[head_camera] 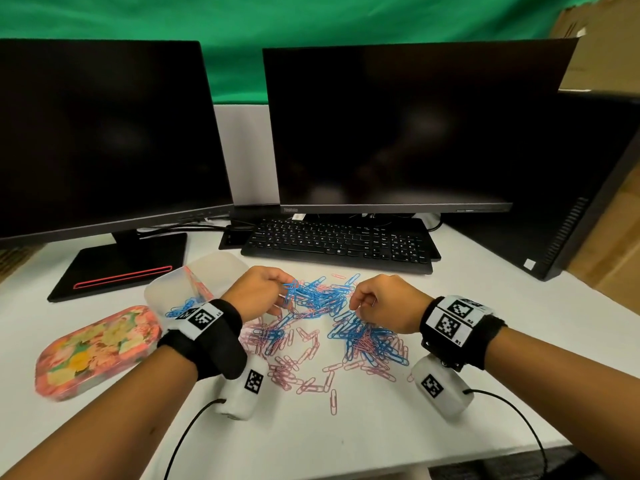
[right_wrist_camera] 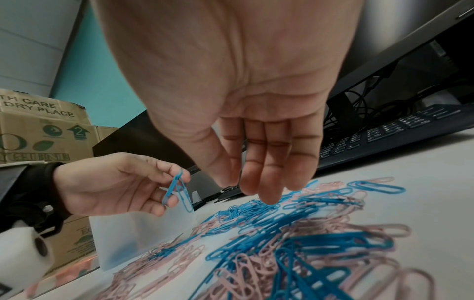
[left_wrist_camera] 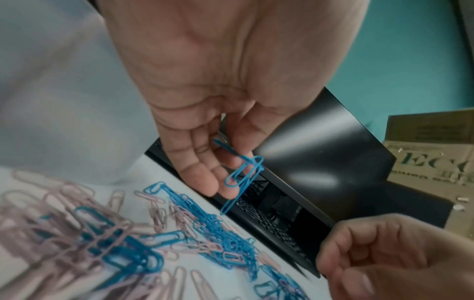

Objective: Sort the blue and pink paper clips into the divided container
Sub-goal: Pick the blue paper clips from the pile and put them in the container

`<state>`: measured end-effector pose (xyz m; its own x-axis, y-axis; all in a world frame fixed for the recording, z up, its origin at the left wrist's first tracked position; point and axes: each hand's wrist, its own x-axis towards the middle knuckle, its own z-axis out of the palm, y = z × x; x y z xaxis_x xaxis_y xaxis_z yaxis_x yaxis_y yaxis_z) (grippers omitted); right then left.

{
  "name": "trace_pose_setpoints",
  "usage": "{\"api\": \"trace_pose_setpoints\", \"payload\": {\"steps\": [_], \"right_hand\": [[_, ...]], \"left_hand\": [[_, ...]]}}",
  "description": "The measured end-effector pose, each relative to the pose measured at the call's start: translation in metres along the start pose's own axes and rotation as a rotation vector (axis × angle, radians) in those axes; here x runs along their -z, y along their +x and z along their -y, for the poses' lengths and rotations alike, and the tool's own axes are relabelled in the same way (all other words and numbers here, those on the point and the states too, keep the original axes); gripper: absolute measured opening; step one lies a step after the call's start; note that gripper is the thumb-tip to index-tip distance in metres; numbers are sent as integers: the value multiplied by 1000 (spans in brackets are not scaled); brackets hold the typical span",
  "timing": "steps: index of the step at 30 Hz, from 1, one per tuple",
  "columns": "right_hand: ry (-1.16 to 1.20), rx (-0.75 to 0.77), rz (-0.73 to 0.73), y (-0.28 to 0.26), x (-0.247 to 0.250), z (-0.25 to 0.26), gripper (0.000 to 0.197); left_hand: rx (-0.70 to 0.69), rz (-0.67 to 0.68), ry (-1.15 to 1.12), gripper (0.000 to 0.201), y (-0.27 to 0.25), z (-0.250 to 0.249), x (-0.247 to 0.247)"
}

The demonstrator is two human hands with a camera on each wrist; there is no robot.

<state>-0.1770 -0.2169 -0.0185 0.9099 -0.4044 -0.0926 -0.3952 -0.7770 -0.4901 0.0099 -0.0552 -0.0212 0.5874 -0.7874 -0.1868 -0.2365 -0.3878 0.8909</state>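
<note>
A mixed pile of blue and pink paper clips [head_camera: 322, 323] is spread over the white table between my hands. My left hand [head_camera: 284, 289] hovers over the pile's far left part and pinches a small bunch of blue clips [left_wrist_camera: 243, 174] between thumb and fingers; the bunch dangles below the fingertips [right_wrist_camera: 177, 188]. My right hand [head_camera: 356, 303] hangs over the pile's right half, fingers [right_wrist_camera: 266, 182] pointing down just above the clips and holding nothing. The translucent divided container [head_camera: 166, 289] stands to the left of my left hand, with blue clips [head_camera: 181, 308] in its near compartment and pink ones in the far one.
A floral lid [head_camera: 100, 348] lies at the left, near the container. A black keyboard [head_camera: 339, 244], two dark monitors and a black computer tower [head_camera: 561, 188] stand behind the pile. Bare white table lies in front of the clips, towards its near edge.
</note>
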Motion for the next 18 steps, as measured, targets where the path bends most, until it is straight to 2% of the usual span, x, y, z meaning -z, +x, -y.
{"api": "trace_pose_setpoints", "payload": {"steps": [4,9,12,15,18], "right_hand": [[-49,-15,16,1,-4,1,16],[-207,-8,100,2,-16,8,17],[-344,13,101,5,-26,10,19],[-326,-23,69,10,-30,9,15],[-272,-40,80,14,-30,9,20]], "left_hand": [[29,-25,-245,28,-3,-9,0],[32,-136,-397,28,-3,-16,2],[57,-143,-450,27,-5,-17,3],[83,-129,-469,24,-6,-17,3],[93,-157,-462,23,-8,-14,1]]}}
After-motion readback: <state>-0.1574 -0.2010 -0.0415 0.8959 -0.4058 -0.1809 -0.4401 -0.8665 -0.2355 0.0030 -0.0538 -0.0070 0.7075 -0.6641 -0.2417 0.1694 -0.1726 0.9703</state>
